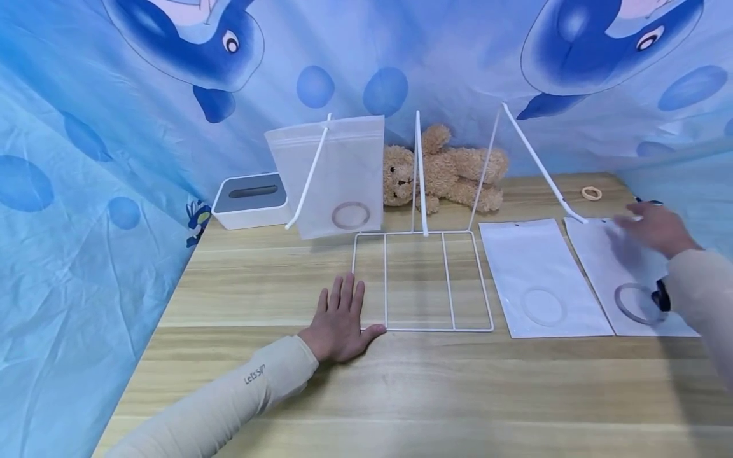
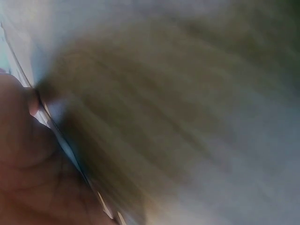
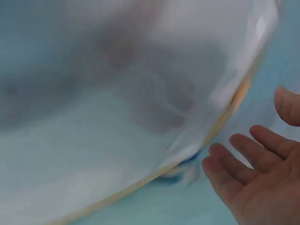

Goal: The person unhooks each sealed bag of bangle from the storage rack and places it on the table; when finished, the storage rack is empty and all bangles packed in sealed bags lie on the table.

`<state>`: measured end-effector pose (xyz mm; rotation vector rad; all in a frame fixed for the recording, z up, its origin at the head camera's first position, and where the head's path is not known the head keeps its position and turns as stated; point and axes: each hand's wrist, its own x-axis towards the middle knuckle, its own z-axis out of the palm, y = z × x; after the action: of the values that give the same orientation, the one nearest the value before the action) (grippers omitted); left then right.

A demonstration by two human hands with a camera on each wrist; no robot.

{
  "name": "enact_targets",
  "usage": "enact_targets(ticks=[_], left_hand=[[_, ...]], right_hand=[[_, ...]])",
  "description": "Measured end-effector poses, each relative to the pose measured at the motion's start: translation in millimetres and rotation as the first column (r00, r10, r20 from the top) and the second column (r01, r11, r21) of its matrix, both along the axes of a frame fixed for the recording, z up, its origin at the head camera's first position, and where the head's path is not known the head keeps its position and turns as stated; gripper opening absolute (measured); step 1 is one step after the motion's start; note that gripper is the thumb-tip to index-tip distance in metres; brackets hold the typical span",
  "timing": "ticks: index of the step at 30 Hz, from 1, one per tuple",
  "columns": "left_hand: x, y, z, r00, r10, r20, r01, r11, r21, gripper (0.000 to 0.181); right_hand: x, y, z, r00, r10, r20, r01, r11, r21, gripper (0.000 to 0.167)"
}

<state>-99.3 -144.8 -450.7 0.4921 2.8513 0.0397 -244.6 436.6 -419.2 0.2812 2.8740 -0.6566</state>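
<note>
My left hand [image 1: 340, 324] lies flat with fingers spread at the front left corner of a white wire display rack [image 1: 426, 330], the thumb over the front bar. From the rack's left arm hangs a translucent zip bag [image 1: 326, 165] showing a ring shape. Two more flat white bags lie on the table right of the rack, a nearer one [image 1: 532, 254] and a right one [image 1: 590, 254], each showing a ring. Over the far end of the right bag, my right hand [image 1: 658, 229] hovers; in the right wrist view its fingers [image 3: 234, 164] are loosely bent and empty.
Behind the rack lies a brown teddy bear [image 1: 458, 172]. A white box with a grey slotted top [image 1: 252, 213] stands at back left. A small pale ring [image 1: 591, 198] sits at back right. Blue patterned curtains [image 1: 446, 51] enclose the wooden table [image 1: 435, 394].
</note>
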Motion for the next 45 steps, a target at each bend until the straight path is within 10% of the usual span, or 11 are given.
enact_targets(ticks=[7, 14, 20, 30, 34, 38, 41, 45], left_hand=[[-0.1, 0.8, 1.9, 1.000, -0.005, 0.008, 0.006, 1.000, -0.031, 0.095], [-4.1, -2.3, -9.7, 1.000, -0.006, -0.031, 0.006, 1.000, -0.009, 0.097], [-4.8, -0.5, -6.3, 1.000, -0.007, -0.012, 0.007, 1.000, -0.009, 0.096], [-10.5, 0.0, 1.7, 0.996, 0.020, 0.087, -0.012, 0.996, -0.091, 0.100], [-12.4, -0.3, 13.7, 0.992, 0.025, 0.123, -0.023, 1.000, -0.019, 0.098], [-18.8, -8.9, 28.1, 1.000, 0.023, 0.008, -0.024, 0.988, 0.153, 0.088], [-30.6, -20.1, 40.3, 0.991, 0.098, -0.090, -0.066, 0.951, 0.303, 0.087], [-51.9, -39.3, 67.9, 0.950, 0.262, -0.167, -0.139, 0.838, 0.527, 0.077]], right_hand=[[29.0, -100, -1.7, 0.928, 0.355, -0.114, -0.356, 0.934, 0.008, 0.081], [81.4, -197, -20.9, 0.740, 0.611, -0.282, -0.624, 0.779, 0.050, 0.078], [119.7, -240, -27.4, 0.638, 0.750, -0.176, -0.750, 0.657, 0.082, 0.084], [131.7, -252, -45.1, 0.613, 0.778, -0.135, -0.784, 0.620, 0.016, 0.093], [131.7, -251, -53.6, 0.612, 0.780, -0.132, -0.781, 0.622, 0.059, 0.093], [132.6, -249, -58.2, 0.597, 0.783, -0.175, -0.786, 0.614, 0.071, 0.090], [132.8, -249, -59.9, 0.578, 0.788, -0.214, -0.793, 0.604, 0.084, 0.089], [132.1, -249, -60.8, 0.575, 0.789, -0.215, -0.792, 0.603, 0.096, 0.089]])
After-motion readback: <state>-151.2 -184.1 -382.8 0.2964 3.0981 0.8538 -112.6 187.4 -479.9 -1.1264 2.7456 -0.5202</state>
